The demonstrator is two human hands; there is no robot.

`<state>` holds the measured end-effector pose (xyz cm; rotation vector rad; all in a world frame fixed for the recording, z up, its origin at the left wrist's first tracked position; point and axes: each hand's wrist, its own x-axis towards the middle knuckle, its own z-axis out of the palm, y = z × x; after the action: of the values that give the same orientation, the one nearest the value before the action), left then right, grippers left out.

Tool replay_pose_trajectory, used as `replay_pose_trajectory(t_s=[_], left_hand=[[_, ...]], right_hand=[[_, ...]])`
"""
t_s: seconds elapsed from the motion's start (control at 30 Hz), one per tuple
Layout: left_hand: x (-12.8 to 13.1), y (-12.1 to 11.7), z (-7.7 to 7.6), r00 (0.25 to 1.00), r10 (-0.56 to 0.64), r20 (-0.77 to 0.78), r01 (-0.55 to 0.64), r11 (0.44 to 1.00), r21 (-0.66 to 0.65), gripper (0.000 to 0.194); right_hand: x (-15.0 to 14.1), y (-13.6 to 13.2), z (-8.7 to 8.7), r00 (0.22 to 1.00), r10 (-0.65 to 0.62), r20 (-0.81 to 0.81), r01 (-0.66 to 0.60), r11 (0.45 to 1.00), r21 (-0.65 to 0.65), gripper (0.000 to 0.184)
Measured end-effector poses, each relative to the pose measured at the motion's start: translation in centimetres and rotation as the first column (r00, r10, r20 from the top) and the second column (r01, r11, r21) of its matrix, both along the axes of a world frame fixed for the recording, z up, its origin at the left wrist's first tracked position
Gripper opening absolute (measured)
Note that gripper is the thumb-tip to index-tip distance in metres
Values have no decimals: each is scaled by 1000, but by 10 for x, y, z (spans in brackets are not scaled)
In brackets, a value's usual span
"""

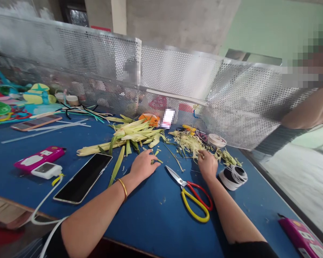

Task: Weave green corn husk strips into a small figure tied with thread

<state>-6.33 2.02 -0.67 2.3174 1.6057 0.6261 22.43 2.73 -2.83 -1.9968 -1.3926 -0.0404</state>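
My left hand [144, 165] is low over the blue table, thumb and fingers apart, beside small green husk scraps [157, 152]. Nothing shows in its grasp. Behind it lies a heap of pale green corn husks [137, 132]. My right hand [207, 165] has its fingers curled at the near edge of a pile of husk shreds [190, 141], pinching some of them; the fingertips are partly hidden. Between my forearms rest scissors [183, 183] with one red and one yellow handle, blades a little apart. A spool of white cord [233, 177] stands right of my right wrist.
A black-screened phone [83, 178] and a magenta device [40, 159] with a white cable lie at left. Another magenta device [304, 234] is at the right edge. A perforated metal screen [177, 71] borders the back. A person's arm [307, 107] shows beyond it.
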Motion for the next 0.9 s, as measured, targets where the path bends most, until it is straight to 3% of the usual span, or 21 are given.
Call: replay_pose_trajectory(t_s=[0.13, 0.23, 0.33, 0.47, 0.57, 0.63, 0.9], left_hand=[[-2, 2, 1, 1000, 13, 26, -16, 988, 152, 22], [-3, 1, 4, 994, 15, 105, -50, 939, 341, 25], [5, -6, 11, 978, -28, 206, -59, 913, 403, 23], [27, -26, 25, 964, -148, 223, 102, 974, 204, 18], [45, -39, 34, 953, -288, 94, 289, 957, 2, 17], [56, -42, 36, 953, -297, 59, 301, 951, -75, 19], [66, -29, 25, 964, -260, 48, 261, 965, -28, 20]], right_hand=[[1, -9, 4, 972, 7, -234, 17, 995, 100, 32], [0, -18, 2, 910, 70, -408, -7, 988, 153, 30], [-1, -28, 0, 840, 114, -530, -5, 979, 204, 30], [-1, -36, 1, 781, 139, -609, 18, 969, 245, 29], [1, -36, 2, 754, 158, -638, 16, 966, 259, 32], [5, -35, -1, 750, 148, -645, 16, 970, 241, 38], [26, -27, -22, 915, 4, -403, 7, 1000, 25, 64]])
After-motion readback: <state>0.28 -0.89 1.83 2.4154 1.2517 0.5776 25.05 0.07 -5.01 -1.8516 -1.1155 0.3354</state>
